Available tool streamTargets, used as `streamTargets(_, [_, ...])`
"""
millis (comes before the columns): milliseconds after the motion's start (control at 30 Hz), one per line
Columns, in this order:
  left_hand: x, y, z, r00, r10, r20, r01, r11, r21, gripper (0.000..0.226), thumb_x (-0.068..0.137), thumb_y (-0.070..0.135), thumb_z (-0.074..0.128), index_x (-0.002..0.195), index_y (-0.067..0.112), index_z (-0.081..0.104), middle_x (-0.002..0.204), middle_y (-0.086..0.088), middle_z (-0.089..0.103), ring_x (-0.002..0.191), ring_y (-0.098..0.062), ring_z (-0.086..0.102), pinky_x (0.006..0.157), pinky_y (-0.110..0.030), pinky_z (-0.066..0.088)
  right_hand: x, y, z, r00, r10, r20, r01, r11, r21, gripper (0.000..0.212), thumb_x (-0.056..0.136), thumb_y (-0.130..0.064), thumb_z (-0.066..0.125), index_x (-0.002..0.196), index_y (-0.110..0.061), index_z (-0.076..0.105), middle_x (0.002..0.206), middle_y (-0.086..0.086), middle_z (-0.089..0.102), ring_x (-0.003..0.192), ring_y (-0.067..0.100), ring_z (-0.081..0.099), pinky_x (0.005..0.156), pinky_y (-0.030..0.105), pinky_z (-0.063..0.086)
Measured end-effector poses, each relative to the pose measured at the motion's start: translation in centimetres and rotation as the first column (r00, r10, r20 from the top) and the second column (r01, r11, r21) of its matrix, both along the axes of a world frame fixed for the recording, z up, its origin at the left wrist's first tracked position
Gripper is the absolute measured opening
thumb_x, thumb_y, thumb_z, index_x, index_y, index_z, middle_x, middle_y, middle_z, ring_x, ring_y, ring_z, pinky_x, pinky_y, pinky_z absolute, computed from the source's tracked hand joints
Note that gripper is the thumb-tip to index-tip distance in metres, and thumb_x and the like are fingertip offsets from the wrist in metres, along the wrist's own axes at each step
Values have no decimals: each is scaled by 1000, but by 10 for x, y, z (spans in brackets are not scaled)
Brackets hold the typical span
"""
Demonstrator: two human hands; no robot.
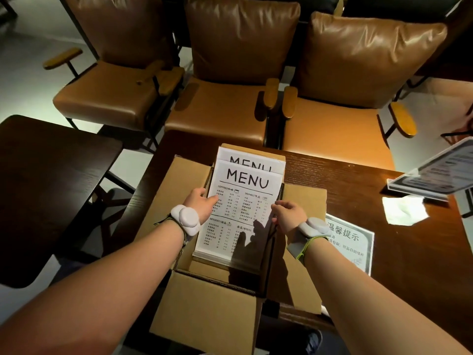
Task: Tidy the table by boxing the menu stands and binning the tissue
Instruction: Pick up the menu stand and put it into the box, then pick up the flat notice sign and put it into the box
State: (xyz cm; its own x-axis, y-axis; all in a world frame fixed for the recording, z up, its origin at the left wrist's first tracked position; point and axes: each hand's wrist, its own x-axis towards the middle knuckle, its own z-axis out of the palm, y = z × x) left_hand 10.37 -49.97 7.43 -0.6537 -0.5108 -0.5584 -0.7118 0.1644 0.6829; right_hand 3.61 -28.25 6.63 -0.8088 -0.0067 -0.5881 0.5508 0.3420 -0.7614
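Front menu stand [243, 211] going into the cardboard box [212, 311] at desk centre, left hand [202, 204] and right hand [288, 216] pinching its side edges; another sits behind. Left — one stand [435, 172] and tissue [404, 210] at 3 o'clock.

There are 3 menu stands: 2 in the box at the frame's centre, the front one [243, 208] overlapping the rear one [252, 156], and 1 more [435, 172] at the right edge. 1 cardboard box [210, 311] sits open. 1 crumpled tissue [404, 210] lies at right, and 1 flat printed notice [350, 242] right of the box. 3 brown armchairs fill the upper frame: left [107, 93], middle [225, 103], right [340, 116]. 2 hands show, left hand [201, 203] and right hand [289, 213]. 2 dark surfaces, 1 at left [46, 175], 1 under the box [358, 175].
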Motion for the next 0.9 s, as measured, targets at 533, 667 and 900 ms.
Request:
streamTargets(533, [34,62,7,996,62,-64,-41,958,284,14,88,10,52,80,14,63,74,-6,61,56,-16,51,45,-22,38,50,31,11,988,-108,109,122,983,-137,13,86,-2,55,95,-7,62,73,10,64,58,22,55,55,32,47])
streamTargets(667, [39,78,10,994,79,-75,-53,953,297,12,89,11,56,90,11,67,66,-4,56,51,-14,47,43,-21,39,54,49,21,991,-102,88,113,985,-131,17,89,-2,52,102,-5,62,73,8,63,51,16,53,50,26,47])
streamTargets(900, [47,131,20,993,98,-62,-74,945,319,16,88,10,61,96,-1,69,61,-5,48,47,-15,39,47,-23,36,60,97,32,966,-160,202,205,953,-222,22,90,10,38,98,2,57,65,17,56,56,25,55,52,30,45])
